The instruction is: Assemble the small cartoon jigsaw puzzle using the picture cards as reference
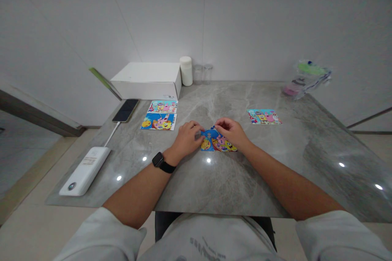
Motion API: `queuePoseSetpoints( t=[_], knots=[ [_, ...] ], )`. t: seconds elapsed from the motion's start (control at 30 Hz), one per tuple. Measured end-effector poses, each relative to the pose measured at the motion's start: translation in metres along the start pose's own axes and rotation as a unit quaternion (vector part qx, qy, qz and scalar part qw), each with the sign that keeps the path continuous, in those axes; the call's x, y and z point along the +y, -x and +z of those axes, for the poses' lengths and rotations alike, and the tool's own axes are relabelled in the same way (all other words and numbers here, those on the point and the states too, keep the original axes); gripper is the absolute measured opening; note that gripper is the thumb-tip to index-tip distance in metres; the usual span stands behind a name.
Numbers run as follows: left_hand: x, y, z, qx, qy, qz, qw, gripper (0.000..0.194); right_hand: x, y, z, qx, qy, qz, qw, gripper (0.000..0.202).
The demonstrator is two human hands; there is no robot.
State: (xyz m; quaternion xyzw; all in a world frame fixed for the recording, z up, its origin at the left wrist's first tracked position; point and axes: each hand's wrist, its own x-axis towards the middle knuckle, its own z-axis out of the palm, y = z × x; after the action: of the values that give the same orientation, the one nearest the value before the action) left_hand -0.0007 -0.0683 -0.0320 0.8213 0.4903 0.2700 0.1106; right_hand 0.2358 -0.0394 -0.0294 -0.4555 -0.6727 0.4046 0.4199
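A blue cartoon jigsaw puzzle [225,144] lies flat on the table in front of me, with joint lines and an uneven top edge. My left hand [188,138] is at its left side, thumb and fingers curled against the edge. At the top edge, the thumb and fingertips of my right hand [232,132] pinch a small dark blue puzzle piece [212,128]. Part of the puzzle's right side is under that hand. To the left lie a blue cartoon card [159,122] and, just behind it, a light-blue one [163,106]. Another cartoon card [264,116] lies to the right.
A white power bank [85,171] is cabled to a phone [126,110] on the left. Along the wall stand a white box [143,85], a white bottle [186,71] and two clear glasses [203,74]. A plastic bag [308,78] with green and pink contents sits back right.
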Motion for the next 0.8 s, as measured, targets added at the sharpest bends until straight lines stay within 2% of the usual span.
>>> queuePoseSetpoints(
  t=[0.2,0.4,0.6,0.8],
  knots=[
    [0.003,0.002,-0.004,-0.020,-0.008,0.013,1.000,0.030,-0.007,-0.019,-0.006,-0.052,0.123,-0.028,0.991,0.013],
    [0.004,0.002,-0.004,-0.051,0.008,0.027,0.998,0.024,0.001,-0.009,0.004,-0.047,0.218,-0.078,0.972,0.010],
    [0.007,0.002,-0.005,-0.078,0.001,0.039,0.996,0.019,0.005,-0.005,0.006,-0.094,0.251,-0.111,0.957,0.010],
    [0.006,0.002,-0.003,-0.083,0.003,0.036,0.996,0.017,0.008,-0.007,0.008,-0.101,0.271,-0.103,0.952,0.011]
  ],
)
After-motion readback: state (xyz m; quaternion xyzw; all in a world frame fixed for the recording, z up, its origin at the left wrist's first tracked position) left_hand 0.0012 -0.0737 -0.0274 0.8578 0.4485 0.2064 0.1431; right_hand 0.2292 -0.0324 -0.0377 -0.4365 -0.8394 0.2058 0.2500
